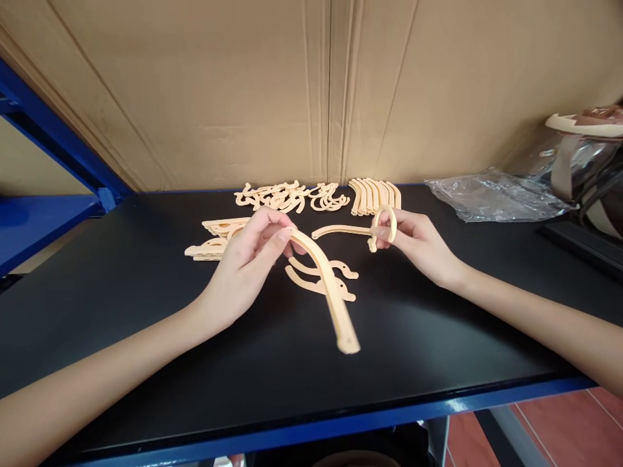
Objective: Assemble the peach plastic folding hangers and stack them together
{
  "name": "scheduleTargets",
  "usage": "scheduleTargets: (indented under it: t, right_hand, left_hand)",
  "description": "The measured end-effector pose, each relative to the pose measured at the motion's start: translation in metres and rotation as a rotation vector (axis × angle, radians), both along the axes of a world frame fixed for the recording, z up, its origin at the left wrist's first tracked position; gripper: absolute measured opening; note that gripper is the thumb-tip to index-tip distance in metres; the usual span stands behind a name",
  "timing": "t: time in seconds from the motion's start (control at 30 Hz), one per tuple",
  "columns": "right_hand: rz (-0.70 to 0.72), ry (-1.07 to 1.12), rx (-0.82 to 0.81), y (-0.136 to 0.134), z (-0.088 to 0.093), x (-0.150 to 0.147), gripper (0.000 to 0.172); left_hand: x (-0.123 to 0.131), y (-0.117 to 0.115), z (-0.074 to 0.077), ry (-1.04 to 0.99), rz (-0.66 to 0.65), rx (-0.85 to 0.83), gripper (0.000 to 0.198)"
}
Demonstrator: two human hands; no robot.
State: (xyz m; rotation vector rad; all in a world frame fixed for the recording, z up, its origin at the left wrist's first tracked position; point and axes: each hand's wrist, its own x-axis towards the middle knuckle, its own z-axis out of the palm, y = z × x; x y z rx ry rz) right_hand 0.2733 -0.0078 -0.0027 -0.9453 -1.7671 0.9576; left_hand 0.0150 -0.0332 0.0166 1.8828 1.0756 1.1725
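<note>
Beige long strip (327, 275) is held at its upper end by the left hand (257, 259), pinched narrowly between thumb and fingers; its far end is pointed down and toward the near edge, above the black table (170, 389). By the right hand (418, 240) a hook (392, 227) is gripped between thumb and fingertips, curve up. Beside those fingertips a short strip (341, 229) is seen, extended leftward; whether it is held too cannot be told.

Under the long strip, two flat pieces (302, 282) are laid side by side, partly covered from view. A stack (207, 250) is placed left of the left hand, partly hidden by it. At the back, a loose pile (272, 196), a hook pile (328, 196) and a strip row (374, 196) are set out left to right. Farther right, a clear bag (501, 194) is left crumpled on the table. Behind everything, cardboard (219, 84) is stood upright.
</note>
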Motion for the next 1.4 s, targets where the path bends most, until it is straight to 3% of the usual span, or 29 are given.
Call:
scheduleTargets:
  t: [0.17,0.3,0.4,0.57,0.67,0.8,0.9,1.13,1.4]
  right_hand:
    - [0.104,0.060,-0.118,0.001,-0.001,-0.001,0.016]
    - [0.153,0.103,-0.203,0.000,0.002,-0.002,0.010]
    - [0.172,0.076,-0.251,-0.001,0.004,-0.002,0.014]
    - [0.207,0.024,-0.333,0.000,0.003,-0.002,0.017]
    - [0.248,0.037,-0.417,-0.002,0.004,-0.004,0.016]
    - [0.329,0.032,-0.499,-0.009,0.008,-0.008,0.018]
    - [0.366,0.004,-0.511,-0.012,0.009,-0.010,0.019]
    - [0.290,0.132,-0.526,-0.010,0.006,-0.009,0.028]
    - [0.327,0.112,-0.517,-0.010,0.007,-0.011,0.034]
  left_hand:
    - [0.007,-0.011,0.010,-0.241,-0.195,-0.421,0.009]
    - [0.009,-0.017,0.013,-0.237,-0.229,-0.547,0.014]
    - [0.006,-0.020,0.013,-0.018,-0.176,-0.394,0.023]
    - [-0.003,-0.028,0.003,0.532,-0.076,0.328,0.022]
    - [-0.003,-0.029,-0.007,0.663,-0.102,0.596,0.015]
    - [0.002,-0.023,-0.016,0.704,-0.122,0.664,0.012]
    - [0.005,-0.020,-0.017,0.720,-0.141,0.655,0.021]
    - [0.009,-0.016,-0.014,0.839,-0.164,0.763,0.028]
    - [0.010,-0.015,-0.015,0.821,-0.240,0.755,0.026]
